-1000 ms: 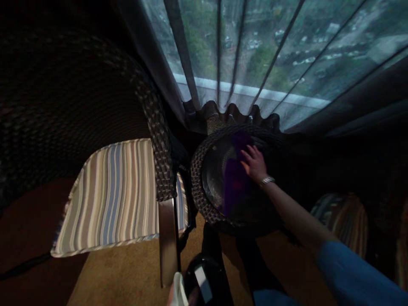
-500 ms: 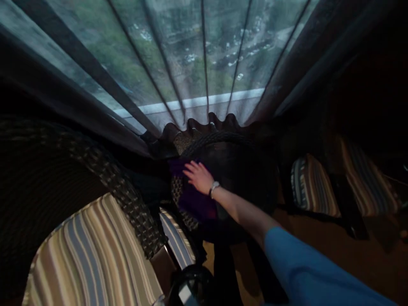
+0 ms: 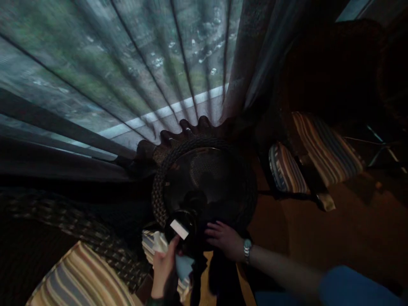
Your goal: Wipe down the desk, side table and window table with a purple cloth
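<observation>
I see a dark bottle (image 3: pixel 183 227) with a white label at the near edge of the round wicker table (image 3: pixel 159 187), which has a dark glass top. The left hand (image 3: pixel 164 267) holds this bottle from below, the fingers wrapped around its lower part, and a pale cloth (image 3: pixel 184 267) is pressed in the same hand, hanging a little under the bottle. The right hand (image 3: pixel 227 240) is just beside it, to the right, with a watch (image 3: pixel 247 249) on the wrist and a blue sleeve (image 3: pixel 357 287) behind. This hand lies flat with the fingers spread, on the near rim of the table; under it there is something dark (maybe a cloth, but the light is too weak and I cannot tell what it is, or whether the hand grips it). The two hands are near to each other but they do not touch.

Behind the table a sheer curtain (image 3: pixel 127 72) hangs before the window, and its hem makes waves just against the far rim. At the lower left there is a wicker armchair with a striped cushion (image 3: pixel 79 280). At the right, well apart from the table, I see another striped cushion (image 3: pixel 325 146) on a second chair, standing on the brown carpet (image 3: pixel 334 238).
</observation>
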Demonstrator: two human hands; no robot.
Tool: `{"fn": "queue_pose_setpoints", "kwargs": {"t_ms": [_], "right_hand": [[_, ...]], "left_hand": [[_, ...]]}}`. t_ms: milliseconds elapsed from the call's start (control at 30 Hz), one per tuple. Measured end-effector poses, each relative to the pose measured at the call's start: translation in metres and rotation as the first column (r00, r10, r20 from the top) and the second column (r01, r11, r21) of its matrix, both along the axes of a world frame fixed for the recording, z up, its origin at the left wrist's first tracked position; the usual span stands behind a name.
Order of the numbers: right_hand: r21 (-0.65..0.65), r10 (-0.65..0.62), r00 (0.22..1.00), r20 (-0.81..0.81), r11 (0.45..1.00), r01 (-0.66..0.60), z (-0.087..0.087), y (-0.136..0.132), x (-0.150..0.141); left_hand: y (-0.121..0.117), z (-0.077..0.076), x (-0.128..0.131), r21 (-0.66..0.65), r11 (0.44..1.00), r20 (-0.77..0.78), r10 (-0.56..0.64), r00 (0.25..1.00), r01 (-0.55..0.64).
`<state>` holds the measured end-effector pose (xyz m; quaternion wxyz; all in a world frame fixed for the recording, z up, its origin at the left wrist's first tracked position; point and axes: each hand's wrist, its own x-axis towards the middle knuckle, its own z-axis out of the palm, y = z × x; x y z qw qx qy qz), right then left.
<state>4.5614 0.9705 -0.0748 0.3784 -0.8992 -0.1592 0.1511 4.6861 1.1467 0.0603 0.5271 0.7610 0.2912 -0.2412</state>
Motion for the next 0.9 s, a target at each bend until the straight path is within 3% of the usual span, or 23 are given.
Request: {"fn": "queue_pose_setpoints", "kwargs": {"t_ms": [33, 100, 167, 233, 267, 333, 400, 533, 667, 767, 867, 900], "right_hand": [[-0.020, -0.022, 1.000, 0.000, 1.000, 0.022, 0.001, -0.022, 0.011], [-0.139, -0.201, 0.979, 0.031, 0.969, 0.203, 0.002, -0.085, 0.044], [-0.258, -0.411, 0.904, 0.119, 0.866, 0.428, 0.000, -0.148, 0.082], [-0.292, -0.517, 0.833, 0.195, 0.781, 0.553, -0.003, -0.183, 0.117], [-0.284, -0.538, 0.815, 0.215, 0.764, 0.580, -0.004, -0.188, 0.129], [-0.245, -0.544, 0.806, 0.232, 0.770, 0.590, -0.005, -0.177, 0.138], [-0.199, -0.519, 0.821, 0.237, 0.802, 0.564, -0.004, -0.152, 0.124], [-0.136, -0.410, 0.901, 0.140, 0.894, 0.428, 0.001, -0.099, 0.065], [-0.041, -0.384, 0.922, -0.041, 0.923, 0.382, 0.002, -0.073, 0.033], [0.125, -0.470, 0.873, -0.128, 0.866, 0.484, 0.005, -0.081, 0.036], [0.268, -0.647, 0.755, -0.102, 0.713, 0.648, 0.022, -0.103, 0.059], [0.277, -0.671, 0.741, -0.039, 0.705, 0.653, 0.031, -0.109, 0.071]], "left_hand": [[-0.013, -0.010, 0.015, -0.056, 0.998, 0.000, -0.002, 1.000, 0.002], [-0.040, -0.033, 0.043, -0.112, 0.994, 0.035, -0.008, 0.999, 0.012], [-0.068, -0.058, 0.067, -0.093, 0.995, 0.088, -0.024, 0.996, 0.032], [-0.092, -0.080, 0.088, -0.066, 0.997, 0.120, -0.038, 0.992, 0.046], [-0.103, -0.089, 0.097, -0.050, 0.997, 0.130, -0.045, 0.990, 0.052], [-0.116, -0.102, 0.112, -0.008, 0.997, 0.153, -0.071, 0.986, 0.073], [-0.121, -0.104, 0.122, 0.068, 0.992, 0.175, -0.119, 0.977, 0.108], [-0.120, -0.081, 0.120, 0.334, 0.924, 0.265, -0.280, 0.923, 0.185], [-0.136, -0.058, 0.113, 0.520, 0.819, 0.275, -0.432, 0.859, 0.245], [-0.144, -0.057, 0.121, 0.519, 0.810, 0.233, -0.442, 0.866, 0.274], [-0.127, -0.063, 0.133, 0.441, 0.876, 0.218, -0.315, 0.924, 0.194], [-0.118, -0.066, 0.136, 0.402, 0.902, 0.216, -0.257, 0.942, 0.154]]}}
